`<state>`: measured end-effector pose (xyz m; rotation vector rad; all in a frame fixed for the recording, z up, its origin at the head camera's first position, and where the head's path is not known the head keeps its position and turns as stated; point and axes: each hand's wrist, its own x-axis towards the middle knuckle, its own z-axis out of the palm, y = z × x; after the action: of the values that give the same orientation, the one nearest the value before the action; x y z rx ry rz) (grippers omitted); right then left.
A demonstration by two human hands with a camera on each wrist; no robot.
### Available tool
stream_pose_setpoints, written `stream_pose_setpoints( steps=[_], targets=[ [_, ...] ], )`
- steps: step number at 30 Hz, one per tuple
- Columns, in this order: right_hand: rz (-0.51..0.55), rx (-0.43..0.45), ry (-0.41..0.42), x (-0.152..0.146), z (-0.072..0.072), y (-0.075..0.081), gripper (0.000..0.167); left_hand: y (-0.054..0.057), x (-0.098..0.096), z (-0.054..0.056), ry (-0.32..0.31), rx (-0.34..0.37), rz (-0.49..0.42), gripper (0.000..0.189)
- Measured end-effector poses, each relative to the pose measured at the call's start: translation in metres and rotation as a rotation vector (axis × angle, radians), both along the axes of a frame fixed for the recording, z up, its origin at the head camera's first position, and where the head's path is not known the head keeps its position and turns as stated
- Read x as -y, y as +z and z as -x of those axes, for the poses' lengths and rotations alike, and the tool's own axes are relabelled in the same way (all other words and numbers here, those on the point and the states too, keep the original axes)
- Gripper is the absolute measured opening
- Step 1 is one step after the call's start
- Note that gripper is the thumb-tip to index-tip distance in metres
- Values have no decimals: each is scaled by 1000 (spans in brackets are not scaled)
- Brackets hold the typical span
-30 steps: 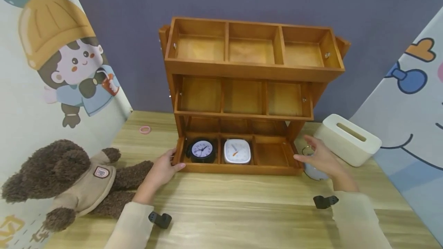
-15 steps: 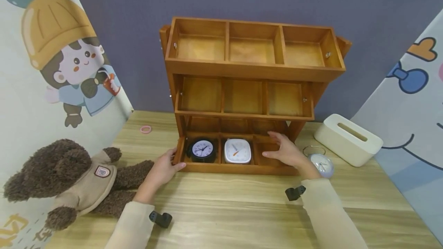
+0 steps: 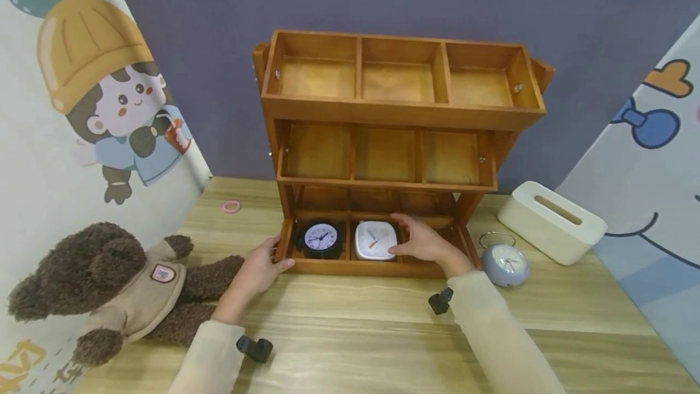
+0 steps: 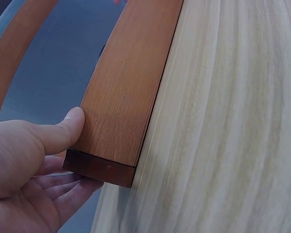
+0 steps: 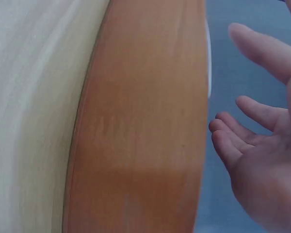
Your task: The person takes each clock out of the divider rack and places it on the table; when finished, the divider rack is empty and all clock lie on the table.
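A three-tier wooden shelf (image 3: pixel 404 109) stands against the back wall. My left hand (image 3: pixel 264 266) grips the left front corner of its bottom tier; the left wrist view shows the thumb at the front board (image 4: pixel 131 82) and the fingers bent round the end. Two clocks sit in that tier: a black round alarm clock (image 3: pixel 320 238) in the left compartment and a white square clock (image 3: pixel 375 239) in the middle one. Over the right compartment, my right hand (image 3: pixel 423 242) has its thumb and fingers spread at the white clock's right side. Whether they touch it I cannot tell.
A pale lilac alarm clock (image 3: pixel 505 265) with a ring handle stands right of the shelf, in front of a cream tissue box (image 3: pixel 552 224). A brown teddy bear (image 3: pixel 147 297) lies at the left. A pink ring (image 3: pixel 232 207) lies behind it on the wooden table (image 3: pixel 350 333).
My right hand has moved left, from beside the lilac clock across the right compartment to the white clock. The left hand keeps its place on the shelf corner.
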<state>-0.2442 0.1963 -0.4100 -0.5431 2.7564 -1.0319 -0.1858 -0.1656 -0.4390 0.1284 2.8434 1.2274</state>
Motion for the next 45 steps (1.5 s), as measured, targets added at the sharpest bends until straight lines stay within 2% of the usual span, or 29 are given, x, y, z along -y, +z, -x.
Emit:
stream_pose_setpoints(
  steps=[7, 18, 28, 38, 45],
  targets=[
    [-129, 7, 49, 6, 5, -2, 91, 0, 0, 0, -3, 4, -5, 67],
    [-158, -74, 220, 15, 15, -7, 98, 0, -2, -2, 7, -11, -13, 66],
    [-166, -14, 175, 29, 18, -12, 101, 0, -1, -4, 7, -20, -9, 66],
    [-159, -5, 183, 35, 16, -11, 104, -2, -1, -2, 7, -16, -22, 67],
    [-177, -35, 158, 34, 18, -11, 103, 1, -2, -2, 10, -9, -18, 67]
  ],
)
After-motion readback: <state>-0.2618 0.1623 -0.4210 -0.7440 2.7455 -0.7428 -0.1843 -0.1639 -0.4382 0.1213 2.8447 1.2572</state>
